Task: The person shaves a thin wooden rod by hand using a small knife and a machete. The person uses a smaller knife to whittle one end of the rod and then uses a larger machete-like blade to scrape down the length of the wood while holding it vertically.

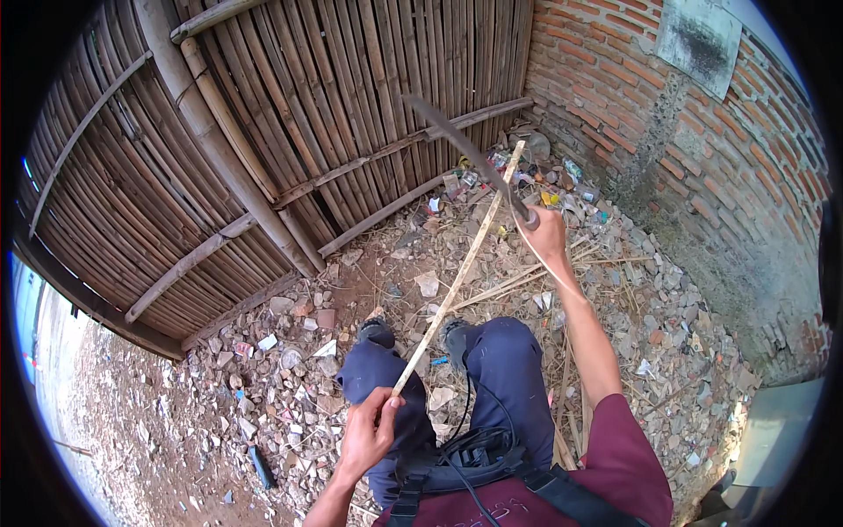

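Note:
A long, pale bamboo strip (pixel 463 274) slants up and away from my lap, passing between my knees. My left hand (pixel 367 432) pinches its near end by my left knee. In my right hand (pixel 546 235) is the handle of a machete (pixel 464 147), fingers wrapped round it. Its dark blade points up and to the left, slightly blurred, and crosses the strip near the strip's far part. I cannot tell whether blade and strip touch. A thin, pale sliver curves down from beside the blade along my right forearm.
A bamboo slat fence (pixel 351 79) rises ahead and to the left, meeting a brick wall (pixel 606 79) on the right. Rubble (pixel 290 386) and litter (pixel 562 189) cover the ground. More bamboo strips (pixel 518 283) lie beyond my right knee. A dark object (pixel 262 467) lies at lower left.

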### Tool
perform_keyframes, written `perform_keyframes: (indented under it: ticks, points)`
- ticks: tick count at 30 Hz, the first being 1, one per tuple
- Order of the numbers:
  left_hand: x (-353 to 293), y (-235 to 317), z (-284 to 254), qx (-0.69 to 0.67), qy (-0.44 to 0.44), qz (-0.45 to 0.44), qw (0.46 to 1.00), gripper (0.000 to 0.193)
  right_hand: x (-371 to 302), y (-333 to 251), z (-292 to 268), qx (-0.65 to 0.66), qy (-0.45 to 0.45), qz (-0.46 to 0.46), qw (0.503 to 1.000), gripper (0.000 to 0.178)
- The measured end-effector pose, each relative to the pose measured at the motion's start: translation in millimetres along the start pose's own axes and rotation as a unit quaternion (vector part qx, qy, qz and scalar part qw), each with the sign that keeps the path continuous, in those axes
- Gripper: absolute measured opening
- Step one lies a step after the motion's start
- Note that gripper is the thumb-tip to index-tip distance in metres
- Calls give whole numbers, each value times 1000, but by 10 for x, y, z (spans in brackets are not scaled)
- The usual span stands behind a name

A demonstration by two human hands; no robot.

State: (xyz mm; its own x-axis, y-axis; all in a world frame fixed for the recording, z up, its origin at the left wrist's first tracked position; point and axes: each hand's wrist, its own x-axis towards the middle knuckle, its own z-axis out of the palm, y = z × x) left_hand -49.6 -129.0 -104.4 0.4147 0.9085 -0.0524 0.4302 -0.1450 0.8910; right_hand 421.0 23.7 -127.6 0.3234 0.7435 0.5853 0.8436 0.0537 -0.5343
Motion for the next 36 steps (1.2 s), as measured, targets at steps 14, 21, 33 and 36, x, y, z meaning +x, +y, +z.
perform_keyframes:
  ticks: [14,21,33,36]
  points:
    - [195,-60,-77,-25,-15,-16,999,19,-790,607,194,388,-40,381,838,17]
    - [521,-66,144,-69,-84,-23,994,31,-1041,197,77,192,8,122,974,22]
    - [550,189,254,-47,-62,0,997,38,-1182,-1117,-166,-27,-100,-107,989,25]
    - [556,93,254,-86,-72,-20,993,39,-1256,-1183,-131,-35,-109,-144,983,25]
